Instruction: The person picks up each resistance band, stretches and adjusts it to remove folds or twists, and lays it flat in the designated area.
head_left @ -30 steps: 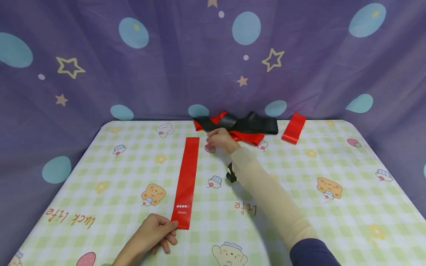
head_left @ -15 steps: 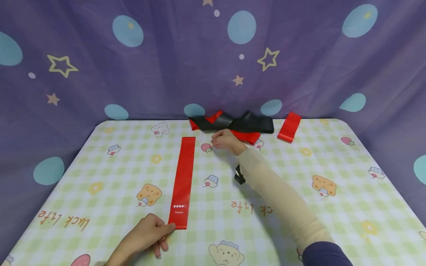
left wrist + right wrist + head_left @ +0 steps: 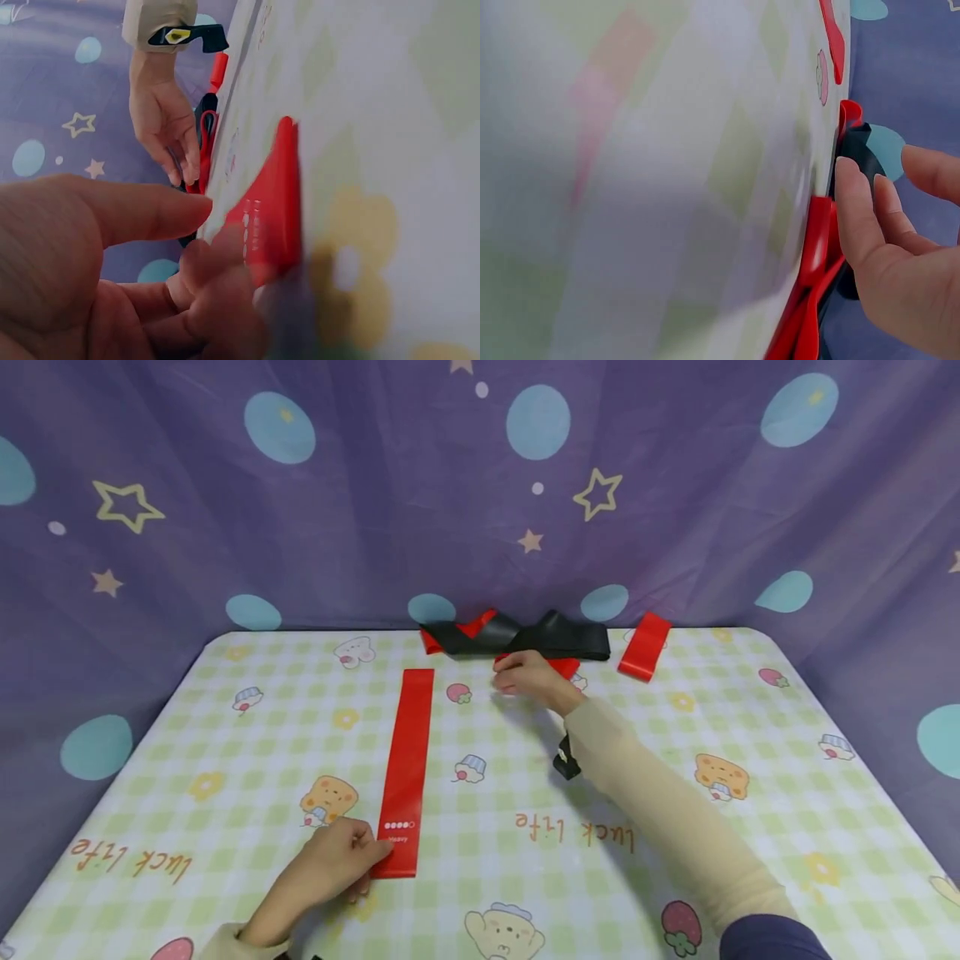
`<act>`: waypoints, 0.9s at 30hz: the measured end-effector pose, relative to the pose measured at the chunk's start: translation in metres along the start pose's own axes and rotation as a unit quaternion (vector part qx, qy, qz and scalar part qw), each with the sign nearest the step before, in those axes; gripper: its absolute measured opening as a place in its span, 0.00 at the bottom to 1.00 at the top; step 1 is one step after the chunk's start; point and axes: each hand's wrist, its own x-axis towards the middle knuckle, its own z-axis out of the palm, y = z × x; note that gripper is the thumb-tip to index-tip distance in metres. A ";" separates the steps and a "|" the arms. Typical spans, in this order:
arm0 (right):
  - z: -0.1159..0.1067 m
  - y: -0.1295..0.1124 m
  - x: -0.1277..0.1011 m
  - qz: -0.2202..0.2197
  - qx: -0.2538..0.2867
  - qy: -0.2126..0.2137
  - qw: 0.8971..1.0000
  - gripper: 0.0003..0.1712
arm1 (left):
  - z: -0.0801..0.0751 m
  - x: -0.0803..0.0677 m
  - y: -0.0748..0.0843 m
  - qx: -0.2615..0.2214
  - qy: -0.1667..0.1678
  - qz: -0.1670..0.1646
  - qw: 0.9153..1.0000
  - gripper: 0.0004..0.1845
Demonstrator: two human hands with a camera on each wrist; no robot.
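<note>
A flat red resistance band (image 3: 408,760), marked "Heavy" near its front end, lies lengthwise on the table. My left hand (image 3: 333,860) is at its front left edge, the thumb over the label in the head view. In the left wrist view, thumb and fingers stand apart with the band's folded end (image 3: 285,195) beyond them, and nothing is pinched. My right hand (image 3: 528,678) hovers at the front of a heap made of a black band (image 3: 566,639) and a red band (image 3: 564,667). Its fingers are loosely bent and hold nothing in the right wrist view (image 3: 900,240).
A short folded red band (image 3: 645,647) lies to the right of the heap at the table's back edge. A patterned cloth (image 3: 480,810) covers the table, and a purple curtain (image 3: 375,527) hangs behind it. A dark strap (image 3: 566,760) sits at the right wrist.
My right hand has moved rightward and back from the far end of the flat band. The left hand has shifted from the band's front corner up towards its label. The view has turned slightly right.
</note>
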 end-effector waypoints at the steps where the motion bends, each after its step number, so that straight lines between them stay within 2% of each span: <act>1: -0.002 0.001 -0.001 -0.003 -0.005 0.001 1.000 0.21 | -0.001 0.001 0.002 0.008 0.009 0.002 1.000 0.17; 7: -0.016 0.005 -0.009 -0.030 -0.024 0.024 0.999 0.20 | -0.004 0.010 0.014 0.050 0.055 0.014 0.997 0.19; 14: -0.035 0.007 -0.015 -0.028 -0.046 0.038 0.998 0.20 | -0.005 0.025 0.030 0.035 0.060 0.037 0.997 0.16; 20: -0.048 0.010 -0.021 -0.043 -0.078 0.062 0.994 0.18 | -0.006 0.038 0.046 0.036 0.076 0.044 0.995 0.10; 27: -0.063 0.014 -0.023 -0.049 -0.123 0.088 0.987 0.17 | -0.007 0.056 0.060 0.034 0.065 0.065 0.995 0.09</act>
